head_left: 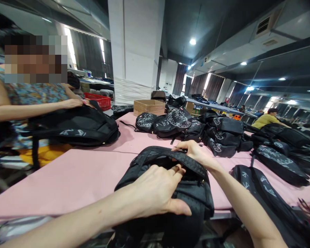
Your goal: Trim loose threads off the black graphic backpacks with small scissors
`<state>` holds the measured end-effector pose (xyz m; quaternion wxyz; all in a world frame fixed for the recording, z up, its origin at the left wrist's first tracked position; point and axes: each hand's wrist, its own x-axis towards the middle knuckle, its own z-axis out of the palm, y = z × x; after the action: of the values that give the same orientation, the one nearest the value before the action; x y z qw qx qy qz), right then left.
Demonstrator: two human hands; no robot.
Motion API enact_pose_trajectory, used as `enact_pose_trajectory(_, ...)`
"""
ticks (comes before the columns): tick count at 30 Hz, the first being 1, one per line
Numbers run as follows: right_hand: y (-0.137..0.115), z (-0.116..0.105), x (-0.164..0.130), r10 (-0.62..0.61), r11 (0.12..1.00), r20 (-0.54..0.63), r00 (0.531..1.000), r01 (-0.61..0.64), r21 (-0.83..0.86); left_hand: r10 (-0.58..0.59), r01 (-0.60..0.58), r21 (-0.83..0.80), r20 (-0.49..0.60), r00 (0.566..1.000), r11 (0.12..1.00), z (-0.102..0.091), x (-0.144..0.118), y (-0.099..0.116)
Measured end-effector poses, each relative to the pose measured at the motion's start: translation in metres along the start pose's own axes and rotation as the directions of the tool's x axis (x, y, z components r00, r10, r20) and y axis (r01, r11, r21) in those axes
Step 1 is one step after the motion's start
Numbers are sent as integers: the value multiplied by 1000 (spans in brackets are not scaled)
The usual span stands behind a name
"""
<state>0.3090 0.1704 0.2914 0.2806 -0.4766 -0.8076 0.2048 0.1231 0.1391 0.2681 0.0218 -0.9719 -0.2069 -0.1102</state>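
A black backpack point(193, 193) stands at the near edge of the pink table point(80, 172), partly hanging over it. My left hand point(157, 191) grips its top near the open zipper, fingers curled into the opening. My right hand point(193, 151) holds the far rim of the same opening, by the top handle. The inside of the bag is dark and hidden.
A person at the left handles another black backpack point(74, 125). A pile of black backpacks with white prints point(186, 125) lies across the table's far side, more at the right point(279, 158). A cardboard box point(149, 106), a red crate point(99, 101) and a white pillar point(135, 48) stand behind.
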Motion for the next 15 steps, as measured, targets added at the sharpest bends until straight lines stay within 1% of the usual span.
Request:
enact_pose_trajectory(2, 4, 9, 6, 59, 992, -128, 990, -72, -103, 14, -12, 25, -74, 997, 1000, 8, -5, 3)
enact_pose_trajectory(4, 12, 15, 13, 96, 976, -213, 972, -134, -172, 16, -10, 40, -144, 989, 999, 16, -11, 7)
enact_pose_trajectory(6, 20, 19, 19, 123, 971, -231, 965, -165, -171, 8, -1, 38, -180, 984, 999, 22, -17, 13)
enact_pose_trajectory(7, 24, 20, 20, 135, 973, -224, 965, -172, -152, 0, 6, 33, -176, 984, 999, 23, -19, 16)
enact_pose_trajectory(9, 28, 21, 21, 161, 978, -202, 966, -183, -100, -16, 17, 6, -129, 992, 1000, 21, -21, 20)
enact_pose_trajectory(12, 30, 21, 17, 177, 982, -181, 967, -186, -35, -41, 41, -56, -6, 999, 998, 8, -19, 21)
enact_pose_trajectory(14, 30, 22, 16, 176, 983, -180, 968, -182, -15, -32, 47, -124, 119, 992, 991, -4, -12, 16)
enact_pose_trajectory(15, 30, 22, 16, 175, 984, -184, 967, -180, -9, -19, 54, -173, 198, 980, 983, -9, -7, 11)
